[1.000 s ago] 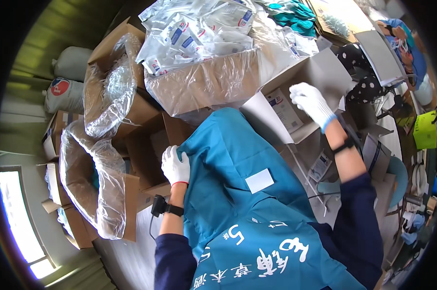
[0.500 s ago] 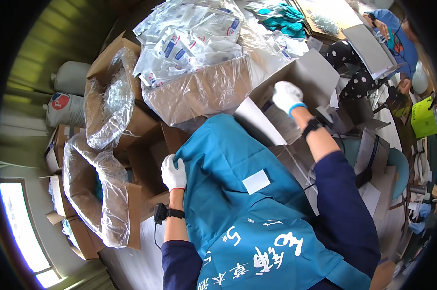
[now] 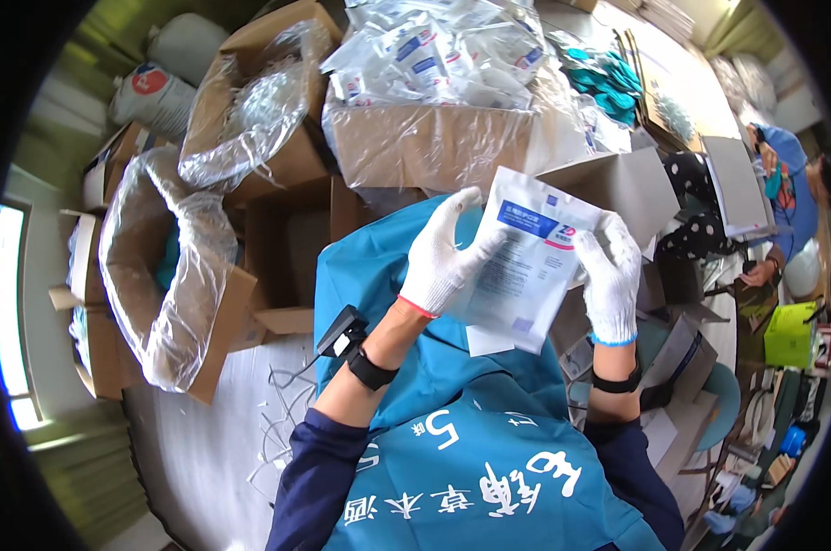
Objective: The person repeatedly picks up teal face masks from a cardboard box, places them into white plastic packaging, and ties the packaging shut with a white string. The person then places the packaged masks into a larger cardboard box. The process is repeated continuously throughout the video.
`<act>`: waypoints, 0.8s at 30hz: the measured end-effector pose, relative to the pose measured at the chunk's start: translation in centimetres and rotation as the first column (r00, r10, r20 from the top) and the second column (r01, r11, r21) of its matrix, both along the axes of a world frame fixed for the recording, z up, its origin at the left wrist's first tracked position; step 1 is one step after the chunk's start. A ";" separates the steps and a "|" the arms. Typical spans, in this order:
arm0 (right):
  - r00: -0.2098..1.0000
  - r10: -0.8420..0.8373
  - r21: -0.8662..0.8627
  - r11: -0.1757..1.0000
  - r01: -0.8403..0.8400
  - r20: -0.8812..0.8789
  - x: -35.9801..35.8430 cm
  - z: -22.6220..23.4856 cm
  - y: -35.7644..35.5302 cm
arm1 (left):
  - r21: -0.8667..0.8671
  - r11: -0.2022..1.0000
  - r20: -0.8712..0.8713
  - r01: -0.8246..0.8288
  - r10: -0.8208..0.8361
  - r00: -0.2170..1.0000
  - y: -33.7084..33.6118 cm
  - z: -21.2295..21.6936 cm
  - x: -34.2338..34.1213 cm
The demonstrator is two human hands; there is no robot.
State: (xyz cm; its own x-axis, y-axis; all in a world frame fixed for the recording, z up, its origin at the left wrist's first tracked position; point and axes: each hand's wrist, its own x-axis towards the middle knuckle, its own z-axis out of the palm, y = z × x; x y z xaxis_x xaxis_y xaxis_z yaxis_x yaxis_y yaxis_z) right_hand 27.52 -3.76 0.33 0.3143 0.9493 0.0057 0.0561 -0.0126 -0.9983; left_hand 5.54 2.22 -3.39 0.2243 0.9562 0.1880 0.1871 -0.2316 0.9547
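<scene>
A flat white sealed packet (image 3: 526, 275) with blue and pink print is held upright above my lap. My right hand (image 3: 611, 274), in a white knit glove with a blue cuff, pinches its right edge. At the packet's left edge is my left hand (image 3: 441, 257), gloved in white with a red cuff. Its thumb lies over the packet's edge, while the fingers are spread apart from the thumb. A teal apron (image 3: 388, 312) covers my lap, and a small white paper (image 3: 489, 342) on it is partly hidden behind the packet.
Ahead, a plastic-lined carton (image 3: 429, 147) is heaped with similar packets. An open grey-white box (image 3: 631, 184) stands to the right. Lined cartons (image 3: 223, 321) and an open brown box (image 3: 291, 243) are at left. Teal pieces (image 3: 604, 83) lie at the back; another person (image 3: 783, 184) sits far right.
My right hand has come out of the grey-white box with a packet, back over my lap. My left hand has left the apron and risen to the packet. The view has shifted.
</scene>
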 end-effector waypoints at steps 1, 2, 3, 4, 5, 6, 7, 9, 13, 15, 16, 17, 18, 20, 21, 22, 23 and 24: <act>0.995 0.015 0.013 1.000 -0.014 -0.096 -0.9 0.6 -0.2 | 0.070 0.997 -0.026 -0.041 0.043 0.999 -0.1 0.3 -0.2; 0.981 0.024 0.025 1.000 -0.020 -0.192 -1.6 1.0 -0.5 | -0.035 0.999 0.083 0.006 -0.004 0.997 -0.6 1.0 -0.6; 0.975 0.074 0.042 0.997 -0.067 -0.209 -2.3 1.1 -0.6 | -0.131 0.989 0.193 0.065 -0.039 0.980 -1.2 1.9 -1.2; 0.976 0.145 0.025 0.990 -0.142 -0.160 -2.5 0.2 -0.6 | -0.219 0.967 0.305 0.133 -0.062 0.950 -1.7 2.9 -1.8; 0.958 0.230 -0.066 0.968 -0.243 -0.169 -2.8 0.2 -0.6 | -0.179 0.980 0.170 0.086 -0.055 0.984 -2.2 3.6 -2.3; 0.932 0.310 -0.156 0.927 -0.340 -0.186 -3.1 0.2 -0.5 | -0.122 0.988 0.028 0.099 -0.096 0.995 -2.4 3.8 -3.1; 0.907 0.415 -0.164 0.902 -0.399 0.076 -3.2 0.1 -0.4 | -0.069 0.990 -0.118 0.121 -0.129 0.985 -2.5 4.0 -4.1; 0.901 0.409 0.024 0.909 -0.416 0.144 -4.2 -0.4 0.0 | -0.030 0.986 -0.299 0.162 -0.164 0.940 -3.3 3.2 -5.3; 0.817 0.520 0.012 0.842 -0.540 0.249 -7.1 -0.3 0.4 | -0.111 0.957 -0.525 0.268 -0.286 0.801 -4.6 2.3 -5.5; 0.770 0.464 0.051 0.842 -0.536 0.438 -8.2 0.0 0.4 | -0.083 0.965 -0.398 0.250 -0.262 0.879 -5.4 1.5 -5.5; 0.765 0.437 0.093 0.839 -0.537 0.473 -8.4 -0.3 0.3 | -0.102 0.967 -0.405 0.232 -0.253 0.879 -5.5 1.5 -5.8; 0.756 0.413 0.126 0.832 -0.540 0.509 -8.3 -1.0 0.0 | -0.143 0.959 -0.375 0.243 -0.280 0.884 -5.7 1.5 -6.0; 0.745 0.388 0.159 0.824 -0.544 0.543 -8.3 -1.5 -0.2 | -0.184 0.949 -0.344 0.255 -0.305 0.888 -5.8 1.5 -6.4; 0.799 0.413 0.127 0.851 -0.510 0.438 -9.1 -1.7 -0.5 | -0.164 0.952 -0.347 0.258 -0.301 0.888 -6.0 1.0 -6.8; 0.819 0.437 0.080 0.864 -0.498 0.373 -9.4 -1.8 -0.7 | -0.103 0.962 -0.381 0.251 -0.271 0.884 -6.1 0.3 -6.9; 0.836 0.455 0.031 0.873 -0.486 0.306 -9.5 -1.9 -0.9 | -0.042 0.969 -0.413 0.245 -0.240 0.879 -6.2 -0.1 -7.1; 0.784 0.470 -0.043 0.867 -0.497 0.405 -9.2 -2.3 -0.5 | 0.010 0.966 -0.453 0.257 -0.225 0.863 -6.1 0.4 -7.0; 0.767 0.504 -0.057 0.848 -0.527 0.397 -9.2 -2.7 -0.2 | 0.082 0.970 -0.463 0.227 -0.165 0.871 -6.3 0.5 -7.0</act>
State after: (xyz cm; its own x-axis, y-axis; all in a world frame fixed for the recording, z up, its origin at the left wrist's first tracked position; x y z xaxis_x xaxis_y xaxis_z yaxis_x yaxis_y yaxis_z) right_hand 18.35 -3.98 -2.36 -0.2613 0.9623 0.0761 0.4140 0.1830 -0.8917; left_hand -1.42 -4.06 -2.88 0.4945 0.8578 0.1403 0.5264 -0.4240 0.7369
